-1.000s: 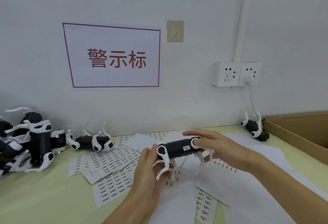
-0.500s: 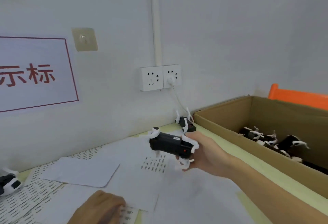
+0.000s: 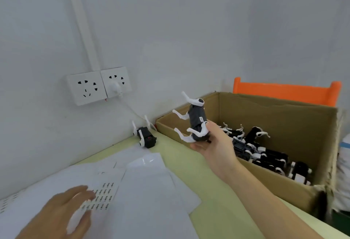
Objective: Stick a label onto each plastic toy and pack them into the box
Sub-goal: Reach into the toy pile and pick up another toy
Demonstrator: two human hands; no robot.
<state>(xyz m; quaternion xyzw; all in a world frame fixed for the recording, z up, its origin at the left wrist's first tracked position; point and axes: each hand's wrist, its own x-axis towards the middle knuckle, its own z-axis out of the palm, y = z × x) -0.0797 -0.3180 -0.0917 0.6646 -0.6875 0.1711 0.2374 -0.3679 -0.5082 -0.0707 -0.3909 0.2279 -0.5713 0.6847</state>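
My right hand [image 3: 214, 144] holds a black toy dog with white legs [image 3: 196, 123] by its lower end, over the near rim of the cardboard box [image 3: 265, 178]. The toy stands nearly on end and a small white label shows on its side. Several black and white toys [image 3: 265, 153] lie inside the box. My left hand [image 3: 62, 214] rests on a sheet of small printed labels [image 3: 103, 195] at the lower left, its fingers relaxed.
Another toy dog [image 3: 145, 137] lies on the green table by the wall, left of the box. White backing sheets [image 3: 144, 191] cover the table's near part. A double wall socket [image 3: 98, 85] with a plugged cable is above. An orange plastic edge [image 3: 284, 92] stands behind the box.
The view swung right. My left hand let go of the toy and dropped to the label sheets. My right hand carried the toy right, up over the box rim, tipping it on end.
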